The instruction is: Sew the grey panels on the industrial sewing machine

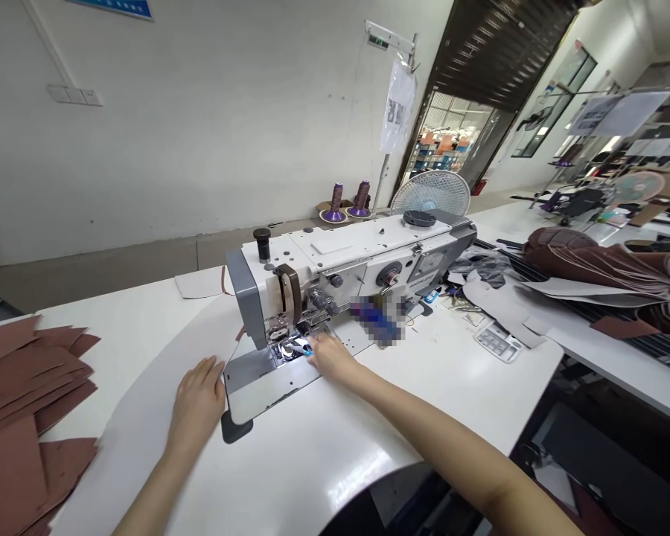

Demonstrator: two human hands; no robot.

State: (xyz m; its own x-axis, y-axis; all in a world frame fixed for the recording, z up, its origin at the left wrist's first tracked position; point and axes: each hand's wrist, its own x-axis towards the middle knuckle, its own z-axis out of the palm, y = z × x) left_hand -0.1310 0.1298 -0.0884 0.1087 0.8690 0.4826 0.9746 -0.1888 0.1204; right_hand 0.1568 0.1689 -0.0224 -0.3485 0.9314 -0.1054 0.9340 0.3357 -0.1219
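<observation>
Lit by a small lamp, the needle area (290,350) of a white and grey sewing machine (346,260) is where my right hand (330,356) works. Its fingers are closed on a small tool with a blue part and a bright tip (306,348); the exact kind is hard to make out. My left hand (198,398) lies flat, palm down, just left of the machine's bed (268,398). Under it spreads a large, pale curved panel (145,417), which runs back along the table's left side. No cloth shows clearly under the presser foot.
Brown cut pieces (11,387) are piled at the left. Two thread cones (362,197) and a fan (431,193) stand behind the machine. Small tools and a clear plastic tray (498,342) lie to the right, near stacked brown panels (603,268) on the neighbouring table.
</observation>
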